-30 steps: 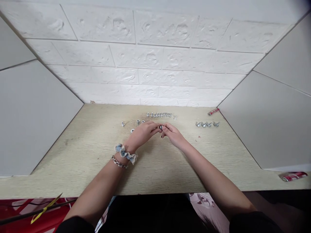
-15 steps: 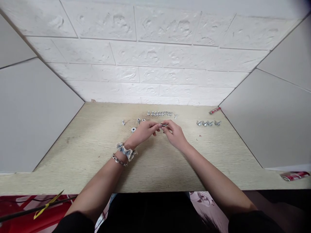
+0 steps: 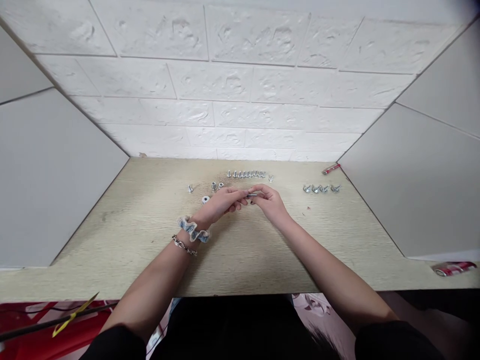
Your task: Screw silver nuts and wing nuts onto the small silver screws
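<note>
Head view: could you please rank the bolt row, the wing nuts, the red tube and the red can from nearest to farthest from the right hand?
From the right hand, which pinches a bolt:
1. Bolt row, just behind it.
2. Wing nuts, to its right.
3. Red tube, far right corner.
4. Red can, near right edge.

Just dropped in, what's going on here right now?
A person holds a small metal bolt between both hands above the table: left hand on one end, right hand on the other. A row of bolts lies by the wall, a smaller group of parts to its right, loose pieces to its left.
</note>
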The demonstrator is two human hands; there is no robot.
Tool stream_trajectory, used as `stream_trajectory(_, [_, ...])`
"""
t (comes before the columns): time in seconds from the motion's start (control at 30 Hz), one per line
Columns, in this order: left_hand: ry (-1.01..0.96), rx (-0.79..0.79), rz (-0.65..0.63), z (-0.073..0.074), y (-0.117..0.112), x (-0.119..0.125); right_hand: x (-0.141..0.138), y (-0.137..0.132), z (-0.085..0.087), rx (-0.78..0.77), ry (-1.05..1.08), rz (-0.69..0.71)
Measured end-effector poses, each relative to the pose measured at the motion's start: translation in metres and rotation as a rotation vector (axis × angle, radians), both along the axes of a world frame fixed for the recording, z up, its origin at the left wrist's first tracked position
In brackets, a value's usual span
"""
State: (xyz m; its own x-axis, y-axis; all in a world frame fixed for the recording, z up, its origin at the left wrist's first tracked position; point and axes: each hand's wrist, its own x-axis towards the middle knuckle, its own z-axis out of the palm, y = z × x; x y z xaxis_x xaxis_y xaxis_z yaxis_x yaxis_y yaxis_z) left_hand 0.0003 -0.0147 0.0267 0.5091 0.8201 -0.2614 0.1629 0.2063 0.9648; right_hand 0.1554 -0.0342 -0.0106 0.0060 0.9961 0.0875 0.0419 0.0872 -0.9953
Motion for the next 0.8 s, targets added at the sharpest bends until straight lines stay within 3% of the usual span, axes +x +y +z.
stream_trajectory(0.27, [0.011,0.027,0.089,0.0000,0.0015,0.0012,0.0053,0.0073,-0.0038,-0.105,0.170,-0.024])
stream_trajectory(0.47, [0.048,0.177,-0.032,-0.0056,0.0027,0.0014,0.0017,0.0052,-0.0063,-0.218,-0.005,0.137])
stream_trajectory(0.6, [0.085,0.229,-0.071,-0.0074,0.0028,0.0007,0.0010,0.0018,-0.0083,-0.144,-0.100,0.154])
stream_trajectory(0.8, [0.089,0.164,0.006,-0.0016,0.0009,0.0003,0.0030,-0.0012,-0.0055,0.008,-0.303,0.115])
